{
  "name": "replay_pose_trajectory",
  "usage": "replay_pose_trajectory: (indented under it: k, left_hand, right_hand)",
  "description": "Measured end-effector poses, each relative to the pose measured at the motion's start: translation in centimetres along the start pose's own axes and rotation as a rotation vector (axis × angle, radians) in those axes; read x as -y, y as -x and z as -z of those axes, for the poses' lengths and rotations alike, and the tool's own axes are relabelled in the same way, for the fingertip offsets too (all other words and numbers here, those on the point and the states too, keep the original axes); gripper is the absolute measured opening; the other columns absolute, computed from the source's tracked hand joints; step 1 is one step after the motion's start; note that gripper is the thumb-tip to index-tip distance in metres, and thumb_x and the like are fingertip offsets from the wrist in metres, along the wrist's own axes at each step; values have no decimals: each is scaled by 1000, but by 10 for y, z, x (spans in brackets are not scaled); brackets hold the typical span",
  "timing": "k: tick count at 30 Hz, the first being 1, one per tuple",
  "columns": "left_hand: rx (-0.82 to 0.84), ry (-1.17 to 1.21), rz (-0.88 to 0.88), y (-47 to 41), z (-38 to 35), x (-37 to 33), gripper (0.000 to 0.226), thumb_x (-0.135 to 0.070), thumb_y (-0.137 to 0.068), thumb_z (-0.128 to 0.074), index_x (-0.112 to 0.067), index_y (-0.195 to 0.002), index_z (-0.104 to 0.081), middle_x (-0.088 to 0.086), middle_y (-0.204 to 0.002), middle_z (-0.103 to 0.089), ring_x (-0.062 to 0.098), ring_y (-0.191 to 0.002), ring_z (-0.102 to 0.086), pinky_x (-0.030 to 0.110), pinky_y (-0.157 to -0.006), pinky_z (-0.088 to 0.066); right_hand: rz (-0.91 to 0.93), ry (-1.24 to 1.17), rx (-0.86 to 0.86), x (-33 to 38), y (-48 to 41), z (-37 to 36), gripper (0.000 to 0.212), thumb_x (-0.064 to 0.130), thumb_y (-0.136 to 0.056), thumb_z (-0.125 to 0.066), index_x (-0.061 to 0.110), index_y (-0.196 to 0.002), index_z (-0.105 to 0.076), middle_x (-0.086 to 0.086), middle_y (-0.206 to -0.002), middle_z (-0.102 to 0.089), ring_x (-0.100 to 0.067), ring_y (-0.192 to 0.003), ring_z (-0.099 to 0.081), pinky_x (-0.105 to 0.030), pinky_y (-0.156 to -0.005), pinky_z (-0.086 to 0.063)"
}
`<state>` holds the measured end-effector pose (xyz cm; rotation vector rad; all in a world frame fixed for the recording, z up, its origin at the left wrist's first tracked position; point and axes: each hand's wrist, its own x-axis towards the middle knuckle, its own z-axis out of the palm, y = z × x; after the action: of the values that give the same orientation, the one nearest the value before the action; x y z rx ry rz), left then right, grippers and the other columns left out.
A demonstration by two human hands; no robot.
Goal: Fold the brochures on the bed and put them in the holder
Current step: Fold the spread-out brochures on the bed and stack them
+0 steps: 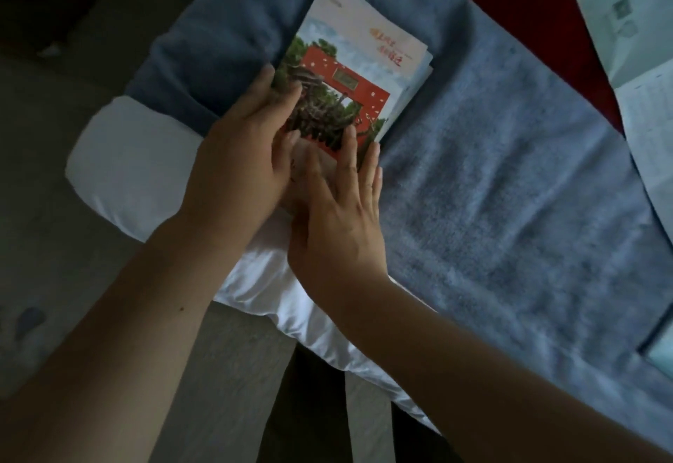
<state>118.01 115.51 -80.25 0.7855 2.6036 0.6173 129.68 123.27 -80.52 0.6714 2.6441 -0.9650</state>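
Observation:
A stack of folded brochures (pixel 358 58), the top one showing a red gate and green trees, lies on the blue towel (pixel 491 178) at the corner of the bed. My left hand (pixel 240 145) rests along the stack's left edge with fingers straight, thumb lying on the cover. My right hand (pixel 338 215) lies flat on the near end of the top brochure, fingers spread and pressing down. No holder shows in this view.
Unfolded pale brochures (pixel 633 73) lie at the right edge on the red cover. The white sheet corner (pixel 124 167) of the bed hangs at the left over a grey floor (pixel 54 244). A small pale object (pixel 661 349) sits at the far right.

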Motion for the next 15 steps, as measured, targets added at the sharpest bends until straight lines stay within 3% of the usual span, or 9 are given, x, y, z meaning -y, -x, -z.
replay_pose_trajectory:
  k: [4,7,11,13,15]
  left_hand:
    - [42,-129,2,4,3,-1,47,-26,-107,-52,-17,-153,-48,8,-169,-26,27,-154,-28,46,-116,-39]
    - [49,-265,-10,14,10,-12,53,-33,-102,-57,-17,-152,-48,11,-168,-28,32,-155,-26,50,-115,-39]
    - [230,-377,8,17,9,-33,68,-44,-101,-43,-21,-162,-25,8,-171,-16,27,-157,-19,41,-118,-34]
    - [304,-397,76,11,3,-39,63,-39,-107,-45,-33,-163,-18,3,-173,-3,24,-159,-11,42,-116,-37]
    - [341,-418,112,1,0,-43,60,-37,-108,-47,-39,-162,-21,1,-173,0,23,-159,-9,45,-113,-40]
  right_hand:
    - [-35,160,-15,0,-7,13,73,21,-99,-41,14,-165,-11,-23,-168,18,-43,-154,20,-53,-127,7]
    - [44,388,-48,-7,-26,37,70,32,-107,-46,8,-163,-12,-27,-168,7,-41,-157,7,-51,-129,-3]
    - [95,489,18,-10,-66,69,84,35,-99,-67,10,-162,-18,-16,-169,-17,-30,-156,-19,-43,-127,-18]
    - [80,511,29,-6,-79,78,81,33,-93,-73,17,-159,-28,-10,-161,-37,-28,-146,-39,-42,-115,-38]
    - [76,556,41,-2,-84,82,79,33,-86,-80,22,-152,-38,-6,-142,-53,-27,-126,-57,-41,-84,-51]
